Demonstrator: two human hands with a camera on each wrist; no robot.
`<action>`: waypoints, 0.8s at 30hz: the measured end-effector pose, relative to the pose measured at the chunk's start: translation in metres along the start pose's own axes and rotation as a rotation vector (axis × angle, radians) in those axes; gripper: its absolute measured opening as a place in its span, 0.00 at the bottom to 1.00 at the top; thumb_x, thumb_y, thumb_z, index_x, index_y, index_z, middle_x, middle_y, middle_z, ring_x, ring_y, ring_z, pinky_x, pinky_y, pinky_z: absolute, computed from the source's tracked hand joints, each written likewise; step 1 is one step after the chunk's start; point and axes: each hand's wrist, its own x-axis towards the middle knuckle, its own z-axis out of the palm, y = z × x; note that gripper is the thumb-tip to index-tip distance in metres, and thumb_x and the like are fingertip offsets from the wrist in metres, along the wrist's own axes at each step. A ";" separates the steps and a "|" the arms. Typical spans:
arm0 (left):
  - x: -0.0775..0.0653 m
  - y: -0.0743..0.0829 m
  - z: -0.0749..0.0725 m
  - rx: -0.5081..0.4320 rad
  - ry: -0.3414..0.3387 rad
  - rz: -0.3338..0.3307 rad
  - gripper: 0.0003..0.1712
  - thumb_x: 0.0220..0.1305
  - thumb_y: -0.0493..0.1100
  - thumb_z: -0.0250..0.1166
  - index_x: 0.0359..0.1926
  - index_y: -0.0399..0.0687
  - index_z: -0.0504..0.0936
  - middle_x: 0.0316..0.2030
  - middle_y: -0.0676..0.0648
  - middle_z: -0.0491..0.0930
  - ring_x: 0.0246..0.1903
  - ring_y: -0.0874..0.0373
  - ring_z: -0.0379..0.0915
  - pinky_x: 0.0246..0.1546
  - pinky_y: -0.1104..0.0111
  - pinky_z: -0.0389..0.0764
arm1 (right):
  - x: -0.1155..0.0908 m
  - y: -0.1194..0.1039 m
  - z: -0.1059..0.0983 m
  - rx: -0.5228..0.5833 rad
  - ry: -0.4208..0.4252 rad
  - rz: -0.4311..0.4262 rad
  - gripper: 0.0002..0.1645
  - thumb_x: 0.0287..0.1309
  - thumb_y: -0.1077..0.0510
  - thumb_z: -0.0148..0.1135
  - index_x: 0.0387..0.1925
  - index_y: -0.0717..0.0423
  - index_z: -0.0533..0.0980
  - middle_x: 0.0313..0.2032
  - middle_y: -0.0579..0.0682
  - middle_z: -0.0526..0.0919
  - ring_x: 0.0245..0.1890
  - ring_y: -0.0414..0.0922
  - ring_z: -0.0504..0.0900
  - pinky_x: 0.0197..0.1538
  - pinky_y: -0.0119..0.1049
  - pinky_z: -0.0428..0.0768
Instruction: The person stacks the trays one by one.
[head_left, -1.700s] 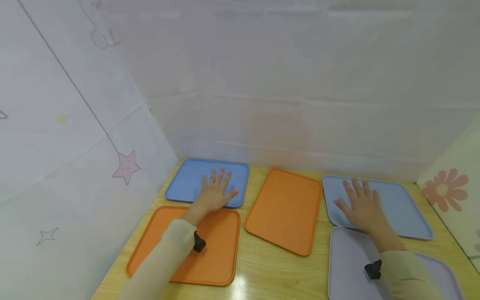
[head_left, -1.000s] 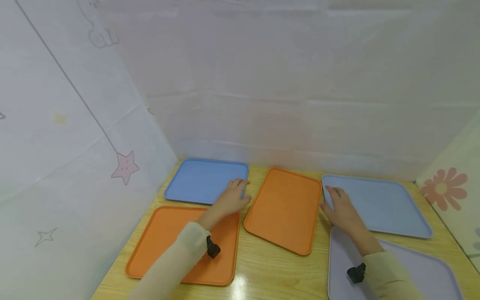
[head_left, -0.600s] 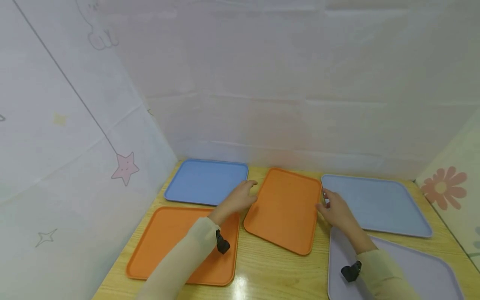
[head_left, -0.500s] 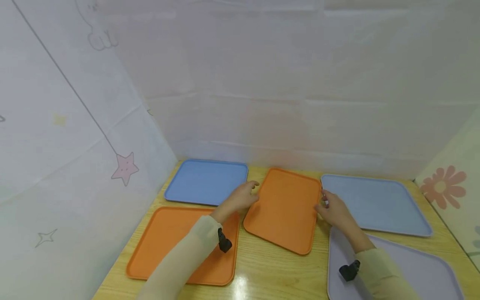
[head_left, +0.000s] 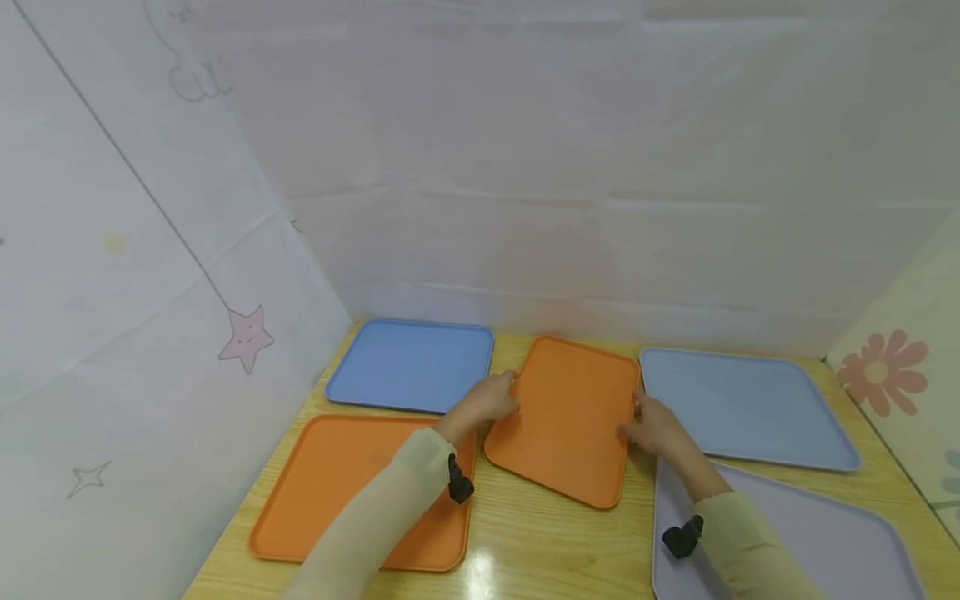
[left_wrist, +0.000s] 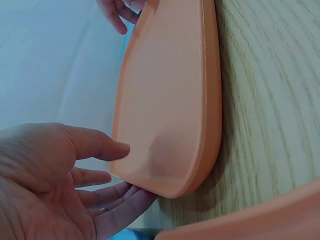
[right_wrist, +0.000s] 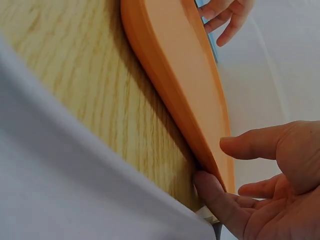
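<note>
In the head view an orange tray lies at an angle in the middle of the table, between my two hands. My left hand takes its left edge; the left wrist view shows the thumb over the rim and fingers reaching beneath the edge. At the right edge my right hand has its thumb above the tray and a finger against the underside. Whether the thumbs press on the tray is hard to tell.
A blue tray and a second orange tray lie on the left. On the right are a light blue tray and a lilac tray. White printed sheets stand behind and beside the wooden table.
My hands have left the blue trays, where they were spread flat, and moved inward to opposite edges of the middle orange tray, their fingers now around its rim. The trays lie about where they were.
</note>
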 end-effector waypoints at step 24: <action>-0.020 -0.013 0.008 -0.099 -0.074 -0.055 0.38 0.67 0.32 0.63 0.74 0.33 0.59 0.55 0.33 0.77 0.32 0.49 0.81 0.34 0.56 0.85 | 0.030 0.003 -0.005 0.017 -0.101 0.086 0.49 0.46 0.67 0.70 0.69 0.77 0.60 0.37 0.55 0.75 0.36 0.50 0.74 0.43 0.42 0.74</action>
